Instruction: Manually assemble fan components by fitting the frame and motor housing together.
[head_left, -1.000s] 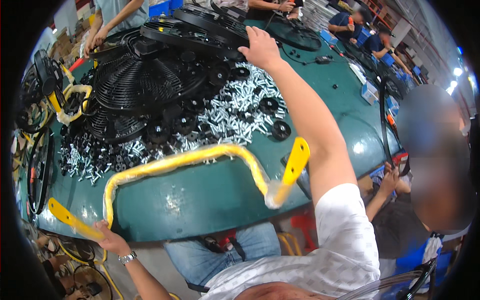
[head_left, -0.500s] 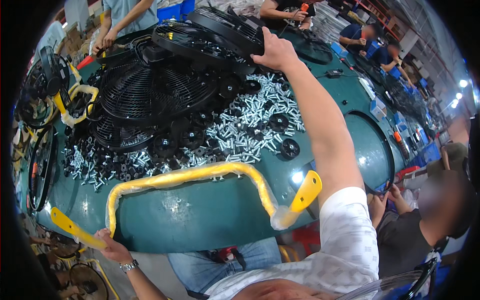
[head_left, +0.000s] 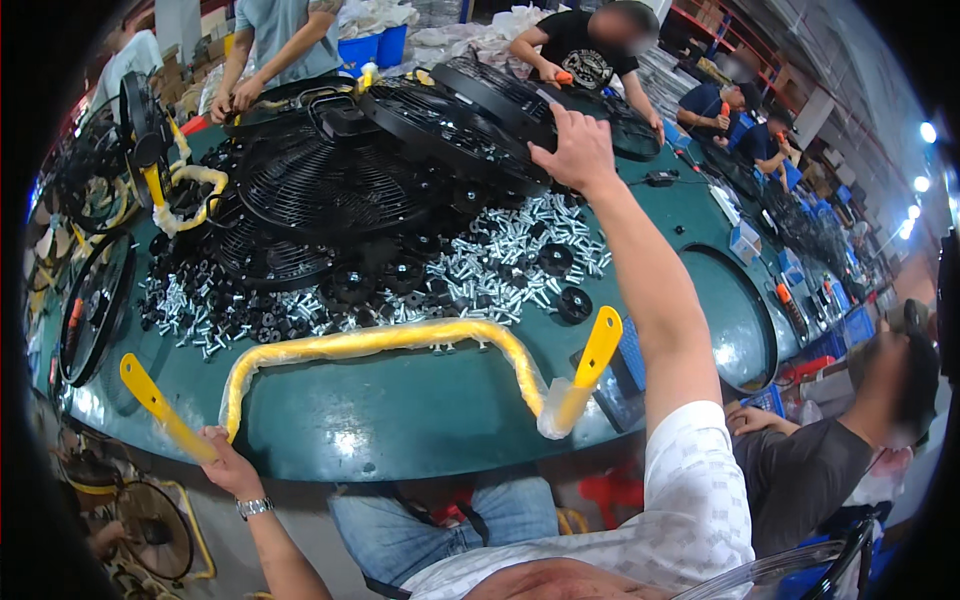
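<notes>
My left hand (head_left: 228,466) is closed around the left end of a yellow bent-tube stand (head_left: 390,340), beside its flat end plate (head_left: 160,405). Clear plastic film wraps much of the tube, which spans the near part of the green table. The stand's other flat plate (head_left: 600,345) points up on the right. My right hand (head_left: 580,148) reaches far across the table. Its thumb and fingers grip the right-hand rim of a black fan head (head_left: 490,95), which leans on another black fan (head_left: 440,130). A large caged fan (head_left: 330,180) lies left of these.
Loose silver bolts (head_left: 510,255) and black round knobs (head_left: 575,304) lie in mid-table. A black hoop (head_left: 775,330) rests at the right, near a seated person (head_left: 830,450). People work across the table. More fans with yellow stands (head_left: 160,190) are at the left.
The view has tilted up and shifted. Both my hands keep their holds; the fan's own movement is hard to tell. The seated person's hands at the right have come down from the hoop.
</notes>
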